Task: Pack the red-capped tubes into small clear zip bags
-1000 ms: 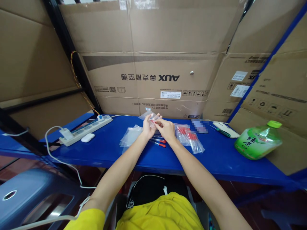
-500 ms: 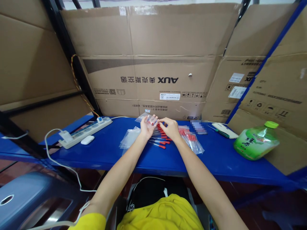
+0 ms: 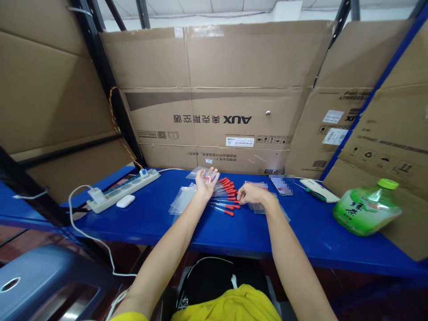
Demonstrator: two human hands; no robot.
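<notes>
My left hand (image 3: 204, 183) is raised palm-up over the blue shelf (image 3: 160, 218), with a small clear plastic bag (image 3: 210, 175) that shows red inside held in its fingers. Several thin droppers with red bulbs (image 3: 227, 196) lie in a row on the shelf between my hands. My right hand (image 3: 251, 193) rests low on the shelf, its fingertips at the red ends of those droppers. Filled clear bags (image 3: 264, 206) lie partly hidden under my right wrist. A pile of empty clear bags (image 3: 182, 199) sits left of my left hand.
A white power strip (image 3: 122, 189) with a charger and cable lies at the left, a small white case (image 3: 125, 201) beside it. A phone (image 3: 281, 185), a white device (image 3: 316, 184) and a green bottle (image 3: 366, 205) lie to the right. Cardboard boxes (image 3: 214, 102) wall the back.
My hands have come apart. The right hand dropped from the bag down to the row of droppers on the shelf, and the left hand stays up with the bag. The camera tilted up slightly.
</notes>
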